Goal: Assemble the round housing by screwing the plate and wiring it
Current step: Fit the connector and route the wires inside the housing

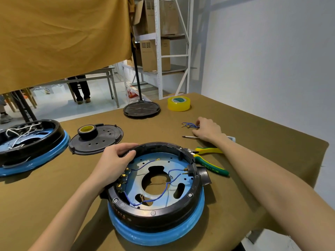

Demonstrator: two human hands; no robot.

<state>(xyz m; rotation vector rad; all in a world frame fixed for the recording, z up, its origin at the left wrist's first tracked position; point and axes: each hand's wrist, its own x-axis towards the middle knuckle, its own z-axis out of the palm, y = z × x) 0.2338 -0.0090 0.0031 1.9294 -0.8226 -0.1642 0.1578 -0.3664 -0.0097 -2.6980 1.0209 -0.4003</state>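
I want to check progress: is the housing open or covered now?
Open. The housing shows its blue plate and wires; the cover lies apart on the table.

Your left hand [116, 160] and right hand [208, 129] are both bare, with no gloves, rings or watch on them. Your forearms are bare too, as far as the bottom edge of the view. No sleeve shows on either arm.

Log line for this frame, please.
left hand: grips housing rim | right hand: picking wires off table | screwdriver, pliers: idle
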